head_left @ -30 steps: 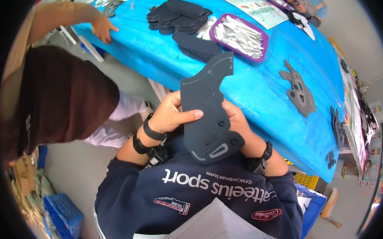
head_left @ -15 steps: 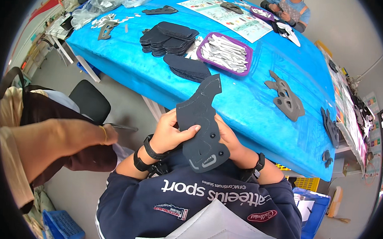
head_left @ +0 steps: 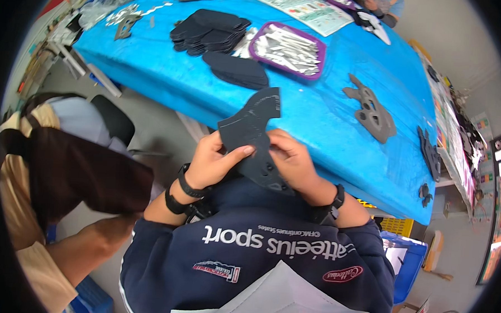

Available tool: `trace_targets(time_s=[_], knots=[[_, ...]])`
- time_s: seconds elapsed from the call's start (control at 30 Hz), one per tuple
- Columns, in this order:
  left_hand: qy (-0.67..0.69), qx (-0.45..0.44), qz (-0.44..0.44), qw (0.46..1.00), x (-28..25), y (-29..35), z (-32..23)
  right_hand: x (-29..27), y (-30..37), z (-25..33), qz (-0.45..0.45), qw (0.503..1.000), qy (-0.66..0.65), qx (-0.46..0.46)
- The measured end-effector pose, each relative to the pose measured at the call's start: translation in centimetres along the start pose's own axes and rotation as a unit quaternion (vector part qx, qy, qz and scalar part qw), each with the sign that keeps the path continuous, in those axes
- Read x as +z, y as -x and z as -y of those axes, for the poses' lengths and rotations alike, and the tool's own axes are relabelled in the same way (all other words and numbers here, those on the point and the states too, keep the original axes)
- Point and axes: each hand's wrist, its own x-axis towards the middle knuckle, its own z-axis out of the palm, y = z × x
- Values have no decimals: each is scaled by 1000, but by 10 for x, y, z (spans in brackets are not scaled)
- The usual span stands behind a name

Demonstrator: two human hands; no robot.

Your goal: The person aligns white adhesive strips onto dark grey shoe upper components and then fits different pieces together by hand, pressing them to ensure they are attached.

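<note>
A flat black cut-out panel (head_left: pixel 253 123) with a curved outline, pale dotted lines and small round holes is held in front of my chest, tilted, its upper end near the table's front edge. My left hand (head_left: pixel 219 159) grips its left side, thumb on the top face and fingers beneath. On the opposite edge, my right hand (head_left: pixel 295 161) is closed with thumb and fingers bent at the panel's right side. Beyond the panel lie a stack of dark rounded pads (head_left: pixel 236 70) and a purple basket (head_left: pixel 323 59) of white strips.
A blue-covered table (head_left: pixel 314 112) spreads ahead, with another stack of dark pads (head_left: pixel 208 31), a grey cut-out piece (head_left: pixel 373 114) and a printed sheet (head_left: pixel 301 10). Close on my left is a person's arm (head_left: pixel 98 242). A blue crate (head_left: pixel 405 267) stands low on the right.
The panel has tilted, so its lower face shows foreshortened. My right hand has come from behind it to its right edge. The neighbour's arm on the left has swung lower.
</note>
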Motion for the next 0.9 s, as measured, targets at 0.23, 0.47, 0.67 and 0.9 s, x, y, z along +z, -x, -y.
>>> trace_targets(time_s=[0.23,0.47,0.67,0.9], knots=[[20,31,10,999,-8,-1,9,4,0,-5,-45,978,-190,78],[72,30,27,997,-6,3,9,15,-4,0,-72,971,-209,91],[145,1,0,989,-12,0,23,18,-6,-1,-71,970,-218,82],[345,-70,45,935,3,0,35,8,-8,-4,-82,947,-272,148]])
